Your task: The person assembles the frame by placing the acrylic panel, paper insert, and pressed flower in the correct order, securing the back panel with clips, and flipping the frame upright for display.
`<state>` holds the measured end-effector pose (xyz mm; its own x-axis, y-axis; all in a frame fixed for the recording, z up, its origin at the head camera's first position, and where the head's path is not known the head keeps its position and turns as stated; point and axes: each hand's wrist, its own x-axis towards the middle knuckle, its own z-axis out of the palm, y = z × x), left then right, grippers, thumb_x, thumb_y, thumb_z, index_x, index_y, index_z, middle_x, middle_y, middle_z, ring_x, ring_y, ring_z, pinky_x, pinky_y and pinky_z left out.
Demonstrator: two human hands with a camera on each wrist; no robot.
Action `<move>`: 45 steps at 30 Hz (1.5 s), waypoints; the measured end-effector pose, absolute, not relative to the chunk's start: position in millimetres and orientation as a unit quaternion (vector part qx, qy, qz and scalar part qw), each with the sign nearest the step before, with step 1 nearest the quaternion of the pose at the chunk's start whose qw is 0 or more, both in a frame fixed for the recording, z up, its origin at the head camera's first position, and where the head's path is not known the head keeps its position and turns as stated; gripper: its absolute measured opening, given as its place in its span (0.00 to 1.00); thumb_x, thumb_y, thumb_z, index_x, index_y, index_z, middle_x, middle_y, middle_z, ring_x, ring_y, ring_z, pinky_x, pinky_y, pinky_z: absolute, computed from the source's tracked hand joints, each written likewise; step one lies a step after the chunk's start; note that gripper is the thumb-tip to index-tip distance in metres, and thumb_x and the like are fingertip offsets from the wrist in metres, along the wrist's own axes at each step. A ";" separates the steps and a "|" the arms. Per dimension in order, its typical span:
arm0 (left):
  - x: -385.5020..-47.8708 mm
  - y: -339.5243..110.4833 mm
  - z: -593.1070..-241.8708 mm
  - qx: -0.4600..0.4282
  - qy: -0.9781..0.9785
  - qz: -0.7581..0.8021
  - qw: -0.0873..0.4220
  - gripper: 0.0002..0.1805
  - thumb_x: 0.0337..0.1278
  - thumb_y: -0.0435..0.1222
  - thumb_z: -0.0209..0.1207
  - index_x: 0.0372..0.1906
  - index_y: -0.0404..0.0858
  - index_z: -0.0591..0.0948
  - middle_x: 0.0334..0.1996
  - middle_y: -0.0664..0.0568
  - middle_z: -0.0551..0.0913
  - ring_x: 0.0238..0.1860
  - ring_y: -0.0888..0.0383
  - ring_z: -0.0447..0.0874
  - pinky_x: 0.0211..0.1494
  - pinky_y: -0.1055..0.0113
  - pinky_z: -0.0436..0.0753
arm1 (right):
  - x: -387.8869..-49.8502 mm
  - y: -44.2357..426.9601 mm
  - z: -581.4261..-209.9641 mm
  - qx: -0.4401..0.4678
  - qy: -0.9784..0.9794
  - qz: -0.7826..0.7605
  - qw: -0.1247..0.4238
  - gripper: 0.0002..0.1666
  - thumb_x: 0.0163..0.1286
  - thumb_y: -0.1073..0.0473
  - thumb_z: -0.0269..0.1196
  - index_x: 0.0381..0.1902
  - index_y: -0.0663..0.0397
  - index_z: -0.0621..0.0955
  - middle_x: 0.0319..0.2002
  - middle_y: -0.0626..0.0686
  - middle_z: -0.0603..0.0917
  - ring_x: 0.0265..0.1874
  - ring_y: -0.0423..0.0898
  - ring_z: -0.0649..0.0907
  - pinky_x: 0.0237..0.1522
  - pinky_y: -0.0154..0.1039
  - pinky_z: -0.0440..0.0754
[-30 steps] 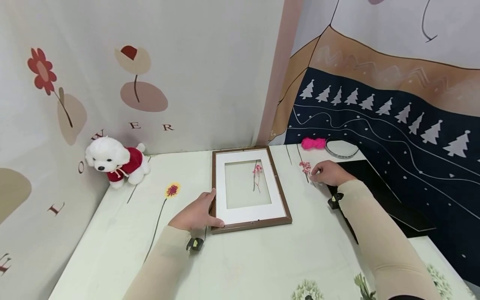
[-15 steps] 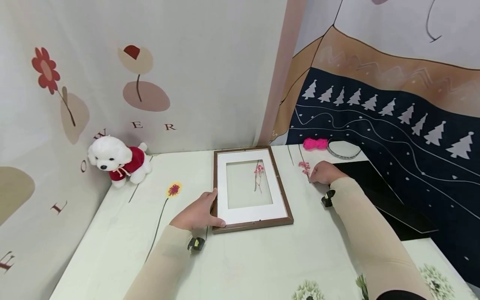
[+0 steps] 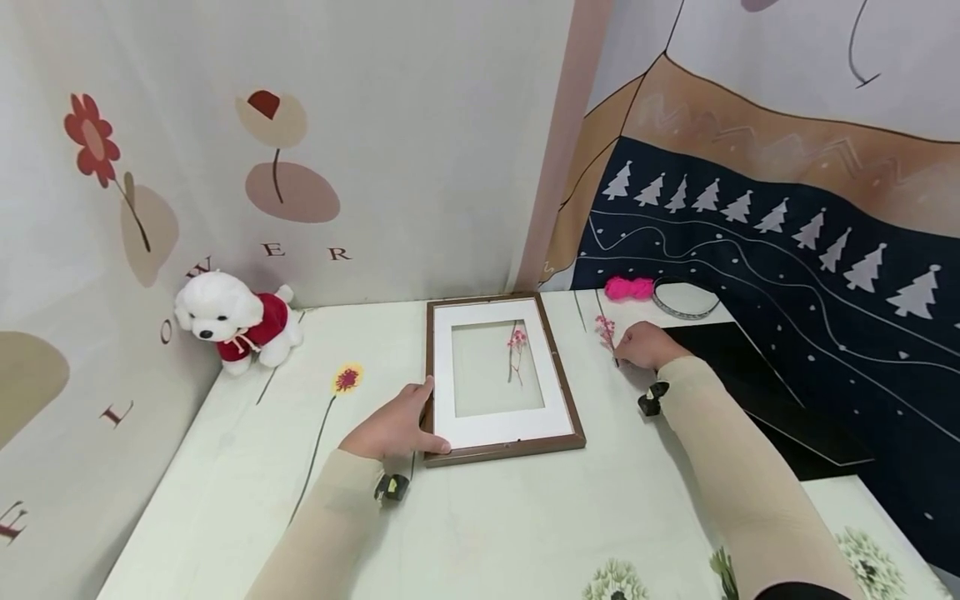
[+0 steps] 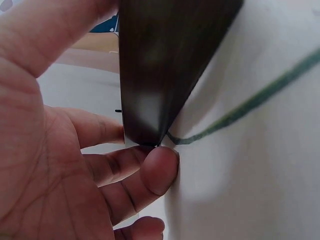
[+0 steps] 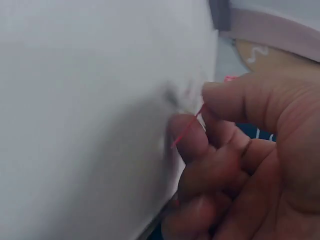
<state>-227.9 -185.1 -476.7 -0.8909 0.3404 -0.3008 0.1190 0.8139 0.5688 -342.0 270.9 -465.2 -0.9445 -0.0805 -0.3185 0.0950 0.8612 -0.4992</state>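
Note:
A brown picture frame (image 3: 502, 452) with a white mat (image 3: 491, 427) lies on the table, a pink sprig (image 3: 516, 350) inside its opening. At its lower left corner my left hand (image 3: 390, 425) grips the frame, thumb on the front edge. The left wrist view shows the left hand (image 4: 65, 155) with fingertips against the dark frame side (image 4: 155, 75). Right of the frame, my right hand (image 3: 648, 346) pinches a second pink sprig (image 3: 605, 327) low on its stem, blossoms pointing away. In the right wrist view a thin red stem (image 5: 186, 131) shows between thumb and forefinger of the right hand (image 5: 250, 165).
Black sheets (image 3: 738, 367) lie beneath and beyond the right forearm. Behind them are a pink bundle (image 3: 628, 288) and a grey ring-shaped band (image 3: 686, 315). A white plush dog (image 3: 217, 308) in red sits at the back left, near the curtain (image 3: 420, 167).
The right hand has shifted left, off the black sheet's edge, and now pinches the sprig's stem; the sprig has moved slightly left. The left hand and frame have stayed in place.

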 end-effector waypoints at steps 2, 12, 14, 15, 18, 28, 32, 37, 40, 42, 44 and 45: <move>-227.7 -185.5 -477.1 0.122 0.931 0.280 0.200 0.70 0.50 0.55 0.79 0.86 0.37 0.45 0.82 0.36 0.55 0.77 0.41 0.68 0.72 0.45 0.76 | -340.0 266.9 -464.9 -0.002 0.938 -0.308 0.159 0.14 0.73 0.57 0.63 0.26 0.55 0.81 0.25 0.49 0.81 0.22 0.44 0.72 0.27 0.39 0.72; -226.5 -185.6 -476.3 0.119 0.930 0.284 0.201 0.70 0.51 0.55 0.79 0.86 0.36 0.45 0.82 0.35 0.55 0.77 0.40 0.67 0.72 0.44 0.75 | -330.5 224.4 -456.1 -0.033 0.870 -0.475 0.132 0.06 0.76 0.64 0.63 0.40 0.63 0.80 0.32 0.55 0.83 0.23 0.43 0.72 0.26 0.36 0.71; -227.0 -185.8 -477.8 0.120 0.930 0.282 0.200 0.70 0.50 0.55 0.79 0.86 0.36 0.45 0.82 0.35 0.56 0.77 0.40 0.67 0.72 0.44 0.75 | -329.3 214.6 -455.2 -0.033 0.864 -0.485 0.135 0.06 0.76 0.63 0.64 0.42 0.62 0.81 0.31 0.56 0.80 0.24 0.45 0.72 0.28 0.37 0.71; -227.3 -185.9 -478.6 0.121 0.931 0.281 0.200 0.70 0.50 0.56 0.79 0.86 0.37 0.45 0.82 0.35 0.56 0.77 0.40 0.67 0.72 0.44 0.75 | -328.4 209.3 -454.7 -0.032 0.859 -0.493 0.137 0.06 0.76 0.63 0.64 0.43 0.62 0.81 0.31 0.55 0.79 0.24 0.45 0.72 0.28 0.37 0.71; -228.1 -186.1 -480.1 0.124 0.932 0.279 0.198 0.70 0.50 0.56 0.78 0.86 0.36 0.45 0.82 0.35 0.56 0.78 0.40 0.66 0.72 0.45 0.75 | -325.8 193.0 -453.7 -0.039 0.843 -0.519 0.136 0.07 0.76 0.63 0.64 0.45 0.63 0.81 0.31 0.56 0.78 0.24 0.45 0.72 0.29 0.37 0.71; -228.3 -186.0 -478.7 0.117 0.931 0.284 0.199 0.70 0.50 0.55 0.79 0.87 0.37 0.45 0.82 0.36 0.55 0.77 0.41 0.67 0.73 0.45 0.75 | -325.8 138.4 -450.2 -0.046 0.820 -0.551 0.150 0.10 0.77 0.61 0.65 0.51 0.61 0.82 0.34 0.50 0.82 0.27 0.44 0.75 0.33 0.36 0.75; -228.4 -185.6 -478.1 0.117 0.932 0.280 0.200 0.70 0.50 0.56 0.79 0.87 0.38 0.46 0.83 0.36 0.56 0.78 0.41 0.67 0.72 0.45 0.75 | -326.0 118.0 -450.9 -0.036 0.812 -0.558 0.169 0.10 0.77 0.60 0.66 0.51 0.58 0.83 0.39 0.51 0.85 0.30 0.45 0.75 0.35 0.36 0.77; -228.9 -184.7 -478.2 0.118 0.933 0.276 0.198 0.71 0.49 0.56 0.79 0.87 0.37 0.46 0.82 0.36 0.56 0.78 0.41 0.67 0.73 0.45 0.75 | -325.0 97.9 -457.9 -0.048 0.808 -0.555 0.192 0.12 0.76 0.62 0.65 0.53 0.62 0.82 0.35 0.53 0.81 0.28 0.44 0.75 0.33 0.37 0.76; -229.7 -184.2 -479.0 0.119 0.934 0.275 0.196 0.71 0.48 0.57 0.79 0.87 0.38 0.46 0.82 0.36 0.57 0.78 0.42 0.66 0.73 0.45 0.74 | -324.0 88.3 -460.9 -0.053 0.815 -0.542 0.200 0.11 0.75 0.63 0.65 0.52 0.61 0.83 0.32 0.52 0.80 0.25 0.44 0.75 0.30 0.37 0.76; -230.2 -184.1 -479.8 0.118 0.934 0.275 0.195 0.71 0.48 0.57 0.79 0.87 0.38 0.46 0.82 0.37 0.57 0.78 0.42 0.66 0.74 0.45 0.74 | -322.9 82.8 -460.8 -0.054 0.817 -0.537 0.205 0.11 0.75 0.64 0.65 0.52 0.62 0.83 0.31 0.52 0.80 0.24 0.44 0.75 0.28 0.37 0.76; -230.3 -184.3 -480.2 0.117 0.934 0.274 0.195 0.71 0.48 0.58 0.79 0.87 0.38 0.47 0.82 0.37 0.57 0.78 0.42 0.66 0.74 0.45 0.73 | -323.3 77.8 -460.8 -0.051 0.817 -0.535 0.210 0.10 0.75 0.64 0.66 0.51 0.62 0.83 0.30 0.53 0.81 0.23 0.43 0.75 0.28 0.37 0.77; -230.1 -184.3 -480.1 0.117 0.935 0.274 0.194 0.71 0.47 0.58 0.79 0.86 0.37 0.47 0.82 0.37 0.57 0.78 0.42 0.66 0.74 0.44 0.73 | -323.5 75.4 -460.4 -0.049 0.815 -0.536 0.214 0.10 0.75 0.65 0.65 0.51 0.63 0.83 0.31 0.53 0.81 0.23 0.43 0.75 0.28 0.36 0.78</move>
